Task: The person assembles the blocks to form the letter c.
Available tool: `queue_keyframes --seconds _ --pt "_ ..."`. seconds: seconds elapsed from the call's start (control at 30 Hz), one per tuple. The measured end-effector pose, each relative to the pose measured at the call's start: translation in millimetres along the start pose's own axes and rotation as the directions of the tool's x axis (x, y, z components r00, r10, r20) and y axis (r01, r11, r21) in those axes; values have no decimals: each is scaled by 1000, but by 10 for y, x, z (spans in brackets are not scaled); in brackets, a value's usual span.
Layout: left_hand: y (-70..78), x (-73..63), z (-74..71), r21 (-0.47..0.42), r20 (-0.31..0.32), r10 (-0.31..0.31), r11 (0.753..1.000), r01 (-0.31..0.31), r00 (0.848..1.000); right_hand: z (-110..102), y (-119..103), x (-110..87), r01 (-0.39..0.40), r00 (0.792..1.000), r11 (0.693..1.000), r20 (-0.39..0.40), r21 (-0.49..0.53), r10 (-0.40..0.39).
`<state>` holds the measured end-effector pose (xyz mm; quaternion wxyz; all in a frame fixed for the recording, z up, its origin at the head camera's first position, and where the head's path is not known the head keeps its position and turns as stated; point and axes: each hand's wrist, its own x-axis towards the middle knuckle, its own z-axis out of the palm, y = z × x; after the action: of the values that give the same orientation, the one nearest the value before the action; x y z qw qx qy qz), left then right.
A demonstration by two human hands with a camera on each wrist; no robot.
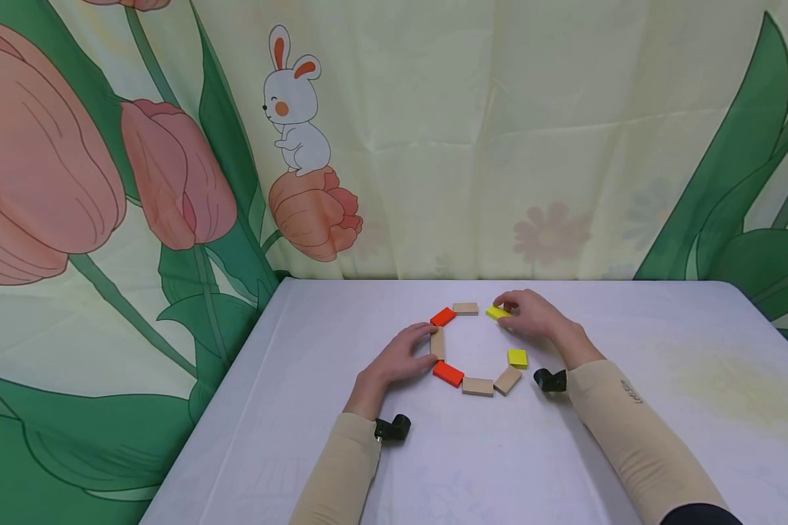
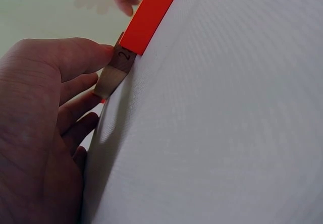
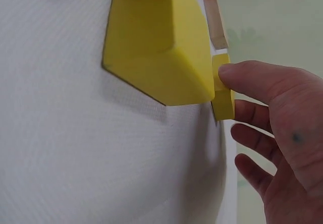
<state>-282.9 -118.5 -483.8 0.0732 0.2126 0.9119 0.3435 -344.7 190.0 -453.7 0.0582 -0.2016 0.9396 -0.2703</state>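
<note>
Several small rectangular blocks lie in a ring on the white table. My left hand (image 1: 403,355) holds a plain wooden block (image 1: 437,344) at the ring's left side, thumb at its near end and fingers at its far end. Part of a dark mark shows on that block (image 2: 113,72) in the left wrist view. At the back right, my right hand (image 1: 532,315) pinches a yellow block (image 1: 497,313) between thumb and fingers. In the right wrist view, a second yellow block (image 3: 156,42) stands large in front of the pinched one (image 3: 222,103).
Red blocks (image 1: 443,316) (image 1: 448,374) lie at either end of the left wooden block. Wooden blocks (image 1: 477,386) (image 1: 508,380) form the near side, and another wooden block (image 1: 465,309) lies at the back. A patterned curtain (image 1: 433,146) hangs behind the table (image 1: 473,467).
</note>
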Motion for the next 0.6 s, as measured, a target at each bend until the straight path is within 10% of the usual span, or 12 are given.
queue_keyframes --seconds 0.6 --pt "-8 17 5 19 6 1 1000 -1 1000 14 3 0 -51 999 999 -12 -3 51"
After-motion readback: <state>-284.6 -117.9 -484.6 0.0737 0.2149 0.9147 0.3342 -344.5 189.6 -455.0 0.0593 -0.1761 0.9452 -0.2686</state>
